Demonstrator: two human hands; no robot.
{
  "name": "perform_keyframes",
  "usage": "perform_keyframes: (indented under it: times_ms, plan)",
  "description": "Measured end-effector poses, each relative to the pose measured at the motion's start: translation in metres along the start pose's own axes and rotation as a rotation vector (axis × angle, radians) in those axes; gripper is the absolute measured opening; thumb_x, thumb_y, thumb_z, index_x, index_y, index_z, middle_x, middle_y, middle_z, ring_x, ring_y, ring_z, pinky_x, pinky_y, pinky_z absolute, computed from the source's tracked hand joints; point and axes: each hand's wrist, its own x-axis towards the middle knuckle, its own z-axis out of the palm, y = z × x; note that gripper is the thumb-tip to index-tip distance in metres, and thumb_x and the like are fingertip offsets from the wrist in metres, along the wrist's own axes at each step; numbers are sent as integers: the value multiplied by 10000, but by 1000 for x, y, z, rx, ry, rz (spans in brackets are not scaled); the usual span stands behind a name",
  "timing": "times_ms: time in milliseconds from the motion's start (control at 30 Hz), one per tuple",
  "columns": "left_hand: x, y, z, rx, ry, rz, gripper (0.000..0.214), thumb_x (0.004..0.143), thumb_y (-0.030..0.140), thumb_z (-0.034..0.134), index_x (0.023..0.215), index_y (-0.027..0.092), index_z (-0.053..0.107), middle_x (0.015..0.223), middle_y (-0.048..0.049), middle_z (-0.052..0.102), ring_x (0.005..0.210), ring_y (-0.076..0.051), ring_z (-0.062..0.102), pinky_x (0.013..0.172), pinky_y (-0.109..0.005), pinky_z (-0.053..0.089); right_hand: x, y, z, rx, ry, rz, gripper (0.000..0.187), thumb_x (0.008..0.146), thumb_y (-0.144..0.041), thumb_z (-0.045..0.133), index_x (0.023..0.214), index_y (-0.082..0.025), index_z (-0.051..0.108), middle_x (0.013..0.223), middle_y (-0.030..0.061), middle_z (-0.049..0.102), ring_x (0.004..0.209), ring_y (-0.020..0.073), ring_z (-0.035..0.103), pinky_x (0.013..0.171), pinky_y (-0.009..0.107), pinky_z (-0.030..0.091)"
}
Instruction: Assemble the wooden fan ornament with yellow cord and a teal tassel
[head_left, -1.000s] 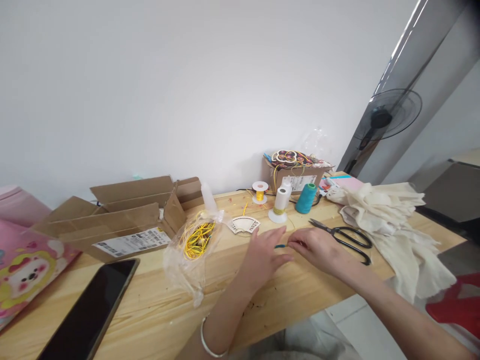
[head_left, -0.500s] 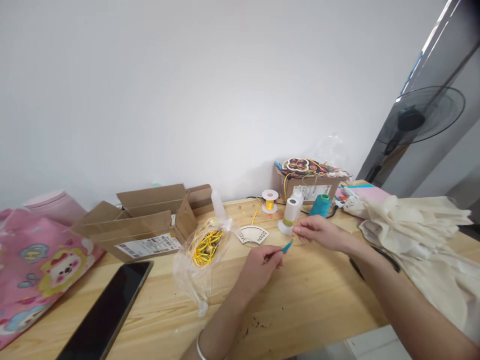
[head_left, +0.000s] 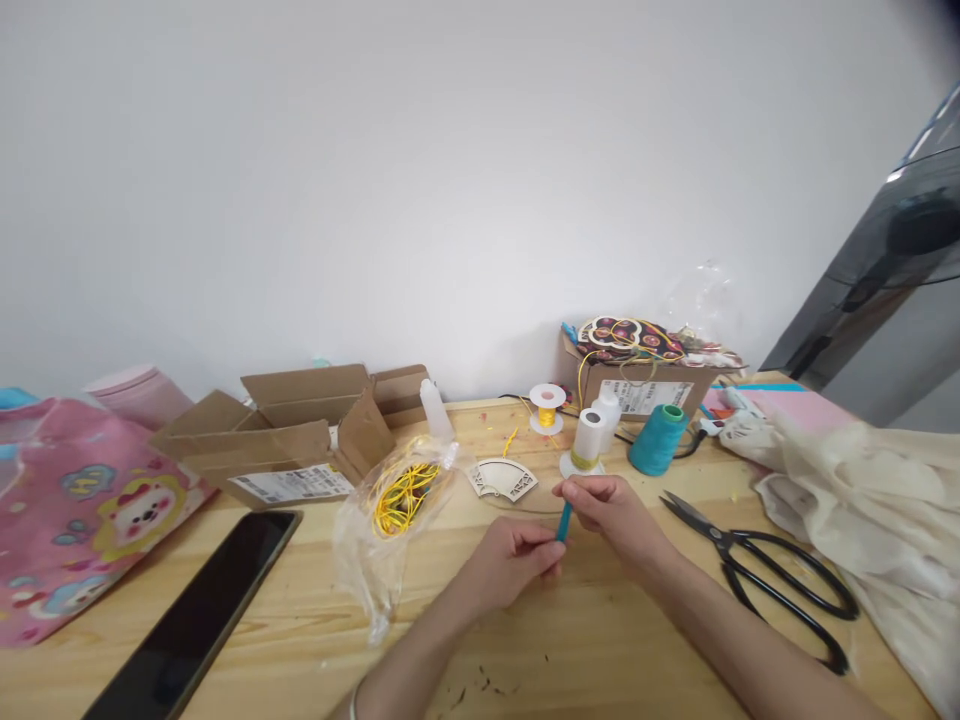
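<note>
My left hand [head_left: 512, 560] and my right hand [head_left: 607, 508] meet over the wooden table [head_left: 645, 630], both pinching a short teal strand [head_left: 564, 521] that runs between their fingertips. The left pinches its lower end, the right its upper end. Just behind the hands lie a pale fan-shaped wooden piece [head_left: 504, 478] and a white thread cone [head_left: 586, 444]. A teal thread cone [head_left: 658, 439] stands to the right of it.
Black scissors [head_left: 772, 577] lie at the right beside cream cloth [head_left: 877, 500]. A plastic bag of yellow cord [head_left: 396, 500], an open cardboard box [head_left: 289, 440], a dark phone [head_left: 195, 615] and a pink bag [head_left: 82, 500] sit left. A small yellow spool [head_left: 547, 405] and a filled box [head_left: 645, 365] stand behind.
The view has swung left. My hands lifted the teal strand off the table and now hold it close together, more upright, nearer the white cone.
</note>
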Motion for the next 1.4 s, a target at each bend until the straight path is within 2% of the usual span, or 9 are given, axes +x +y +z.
perform_keyframes:
  times_ms: [133, 233, 333, 567, 733, 900, 1067, 1300, 1400]
  plan:
    - [-5, 5, -11, 32, -194, -113, 329, 712, 413, 512, 668, 120, 653, 507, 17, 500, 450, -70, 382, 432, -187, 285, -3, -2, -5, 13, -106, 59, 365, 652, -472, 595, 661, -108, 626, 452, -80, 227, 433, 39, 158, 430, 219, 101]
    - [-3, 11, -18, 23, 153, 15, 362, 704, 406, 537, 949, 156, 629, 781, -38, 615, 685, -132, 514, 620, -222, 387, -7, 0, -1, -84, -289, 57, 383, 662, -465, 589, 531, -105, 587, 441, -66, 293, 438, 40, 211, 439, 219, 129]
    - [-1, 14, -16, -66, 173, 84, 384, 747, 426, 479, 999, 171, 616, 963, -86, 610, 835, -177, 536, 743, -276, 393, -10, 5, 5, -94, -369, 77, 379, 656, -466, 595, 550, -103, 605, 454, -46, 384, 448, 50, 280, 447, 216, 167]
    - [4, 5, -1, -404, 176, 18, 222, 675, 339, 600, 740, 136, 665, 885, -71, 619, 744, -156, 551, 680, -261, 417, -12, 9, 11, -3, -343, 143, 354, 660, -456, 600, 565, -115, 610, 513, -21, 481, 491, 64, 359, 485, 210, 240]
    - [4, 2, -3, -579, 238, -30, 235, 708, 329, 570, 783, 114, 628, 714, -46, 587, 581, -109, 523, 578, -244, 413, -13, 7, 12, 65, -378, 180, 339, 697, -439, 577, 591, -118, 577, 512, -47, 425, 438, 34, 235, 438, 205, 160]
    - [2, 8, -8, -495, 233, -46, 221, 686, 312, 596, 793, 127, 655, 793, -58, 611, 738, -151, 550, 701, -266, 419, -11, 12, 12, 204, -386, 278, 297, 721, -421, 561, 703, -126, 595, 495, -69, 337, 412, 29, 157, 417, 214, 72]
    - [3, 11, -9, -305, 267, 7, 200, 692, 262, 582, 550, 137, 647, 848, -71, 633, 947, -199, 511, 843, -289, 370, -9, 16, 12, 261, -399, 308, 282, 707, -398, 583, 736, -118, 604, 511, -60, 387, 395, 18, 173, 409, 207, 78]
    - [2, 11, -13, -305, 328, -41, 143, 665, 260, 610, 699, 135, 670, 825, -52, 643, 764, -152, 562, 743, -266, 425, -8, 9, 11, -59, -342, 122, 332, 733, -444, 521, 690, -133, 629, 526, -30, 462, 458, 55, 333, 458, 205, 245]
    - [-3, 15, -25, -553, 356, -56, 174, 676, 266, 613, 759, 120, 655, 758, -48, 642, 716, -128, 567, 710, -243, 440, -3, 10, 4, -396, -121, -19, 307, 726, -425, 521, 761, -146, 644, 568, -5, 514, 524, 99, 407, 502, 227, 304]
